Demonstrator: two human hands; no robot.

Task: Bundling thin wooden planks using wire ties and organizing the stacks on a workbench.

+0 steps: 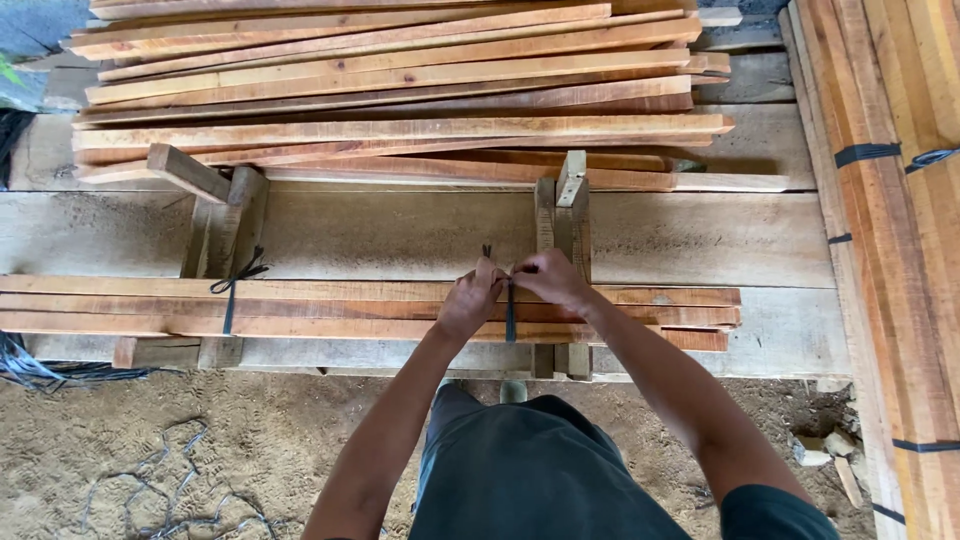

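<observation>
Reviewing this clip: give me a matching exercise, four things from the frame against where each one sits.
Things:
1. black strap
2. tied black strap
3. loose slat pile
4. strapped bundles

Places:
A. along the right edge
B. between the left hand and right hand
C. far side of the bench
D. left end of the near slat bundle

Pairs: 1-B, 2-D, 3-C, 4-A

A loose heap of long wooden slats [400, 70] lies on the plank bench [420, 235]. Strapped timber stacks [890, 200] stand at the right, and discarded dark straps [170, 500] (tangled) litter the sandy ground [300, 420].
</observation>
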